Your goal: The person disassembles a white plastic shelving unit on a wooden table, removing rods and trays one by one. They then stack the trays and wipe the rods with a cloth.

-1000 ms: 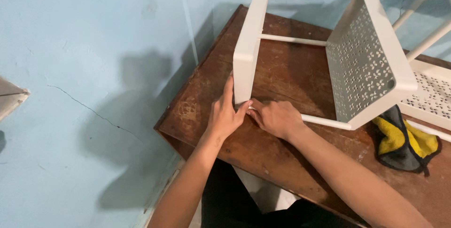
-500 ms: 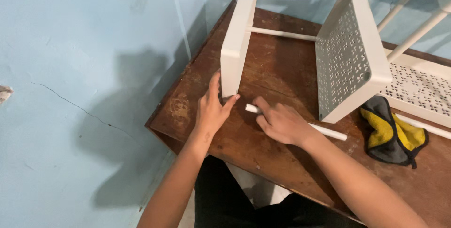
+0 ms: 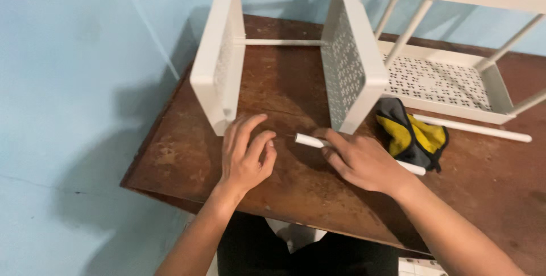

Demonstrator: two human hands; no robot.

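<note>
White rod [image 3: 310,140] lying loose on one wooden table [image 3: 170,156], just in front of a two-panel shelf frame [image 3: 227,54].
Right hand [image 3: 364,162] rests over the rod, fingers loosely curled; left hand [image 3: 244,154] lies open beside the frame's near panel. One yellow-black cloth [image 3: 412,134] sits right of the frame.

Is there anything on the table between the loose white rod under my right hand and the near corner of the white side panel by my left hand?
Nothing visible. The white rod lies under the right hand, its free end pointing toward the side panel. Between them is bare wooden table, apart from the fingers of the left hand. The yellow-and-grey cloth lies off to the right.
</note>
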